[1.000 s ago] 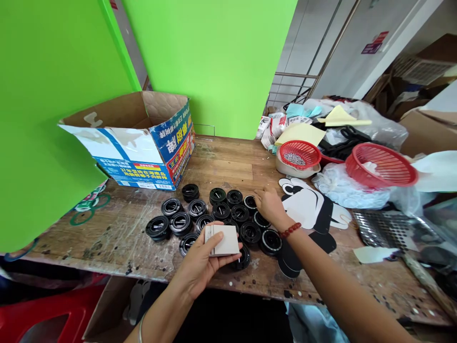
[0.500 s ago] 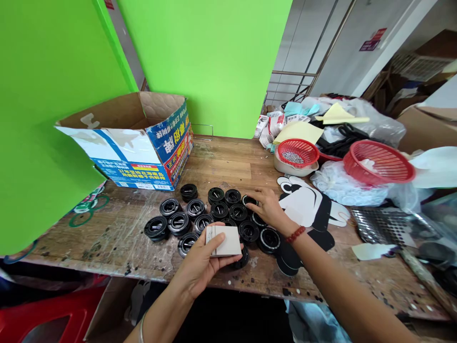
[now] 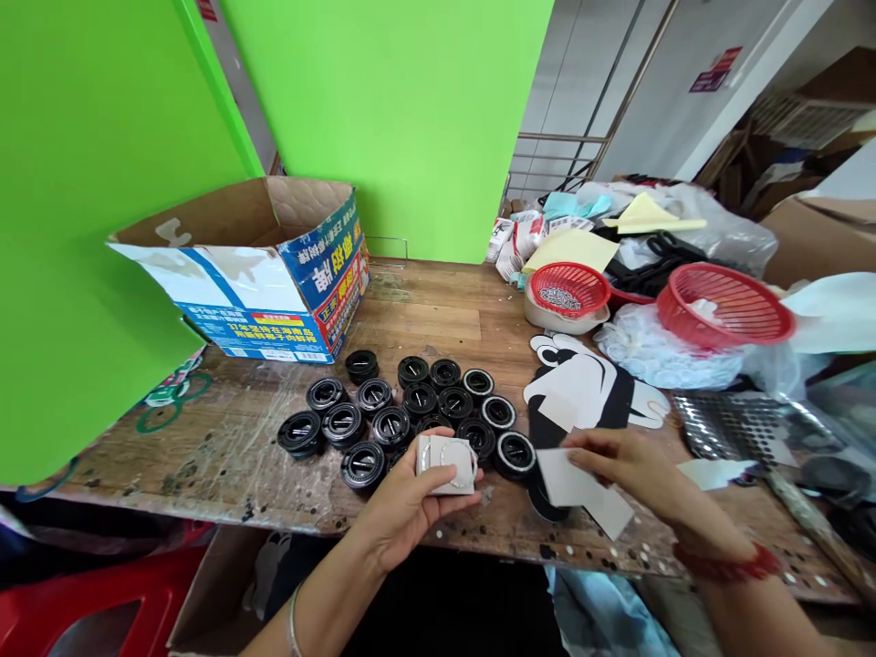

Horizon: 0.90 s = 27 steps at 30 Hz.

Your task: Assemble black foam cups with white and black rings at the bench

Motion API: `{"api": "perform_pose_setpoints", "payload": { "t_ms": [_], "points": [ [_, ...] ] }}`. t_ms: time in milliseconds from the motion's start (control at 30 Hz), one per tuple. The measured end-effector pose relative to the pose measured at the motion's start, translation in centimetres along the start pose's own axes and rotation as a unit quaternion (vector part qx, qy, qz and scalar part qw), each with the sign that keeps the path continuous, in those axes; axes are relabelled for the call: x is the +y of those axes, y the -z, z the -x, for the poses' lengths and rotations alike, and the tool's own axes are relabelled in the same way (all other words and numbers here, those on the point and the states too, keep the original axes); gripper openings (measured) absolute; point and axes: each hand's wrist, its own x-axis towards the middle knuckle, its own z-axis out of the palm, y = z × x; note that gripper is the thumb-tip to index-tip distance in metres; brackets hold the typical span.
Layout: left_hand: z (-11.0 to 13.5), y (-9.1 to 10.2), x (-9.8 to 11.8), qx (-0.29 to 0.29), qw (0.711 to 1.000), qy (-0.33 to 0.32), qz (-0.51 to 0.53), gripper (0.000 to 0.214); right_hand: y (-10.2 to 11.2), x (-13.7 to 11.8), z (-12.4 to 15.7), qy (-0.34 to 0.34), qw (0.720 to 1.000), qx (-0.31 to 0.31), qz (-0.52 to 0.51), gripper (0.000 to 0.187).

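Note:
My left hand [image 3: 401,511] is closed around a small stack of square white cards [image 3: 446,451], with the thumb on top. A pale ring shape shows on the uppermost card. Several round black discs [image 3: 419,399] with slotted centres lie beyond and beside this hand. Those along the right side, such as the near-right disc [image 3: 516,453], bear a pale ring on top. Over the table's right part, my right hand [image 3: 633,470] pinches a square white card [image 3: 559,480]. Another pale card [image 3: 610,513] shows partly underneath it, and whether the two touch cannot be made out.
A black-and-white cartoon cutout [image 3: 581,388] lies behind my right hand. An open cardboard box [image 3: 253,315] stands at the back left. Red baskets [image 3: 725,306] and plastic bags [image 3: 663,351] crowd the back right. A green panel [image 3: 390,119] rises behind the table.
My right hand has left the discs and moved right and nearer, now pinching a square card. The disc it was touching shows a pale ring. A ring shape now shows atop the left hand's stack.

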Motion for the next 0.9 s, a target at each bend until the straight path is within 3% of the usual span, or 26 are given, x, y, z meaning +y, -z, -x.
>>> {"api": "perform_pose_setpoints", "payload": {
  "t_ms": [100,200,333,433,567,667,900],
  "points": [
    [0.1,0.1,-0.1,-0.002,1.000,0.002,-0.013,0.049,2.1,2.2,0.8,0.022,0.991,0.081,0.109,0.028],
    [0.0,-0.2,-0.6,-0.010,1.000,0.007,-0.024,0.048,-0.2,0.8,0.9,0.076,0.981,0.145,0.106,0.028],
    [-0.2,-0.6,-1.0,-0.017,0.999,0.009,-0.033,0.049,-6.6,-4.0,-0.1,0.129,0.989,0.047,-0.052,0.030],
    [-0.3,-0.3,-0.3,0.006,0.999,-0.016,-0.029,0.049,-9.2,-6.1,-2.4,0.141,0.988,0.010,-0.058,0.025],
    [-0.2,0.7,1.4,0.057,0.996,-0.068,-0.032,0.053,-9.0,-7.1,-6.9,0.160,0.976,0.104,0.107,0.025],
    [0.0,1.2,2.1,0.072,0.995,-0.064,-0.032,0.055,-9.1,-7.7,-9.6,0.179,0.961,0.102,0.186,0.023],
    [0.3,2.0,1.9,0.072,0.996,-0.042,-0.014,0.047,-10.1,-8.2,-9.6,0.212,0.929,0.097,0.287,0.025]
  ]
}}
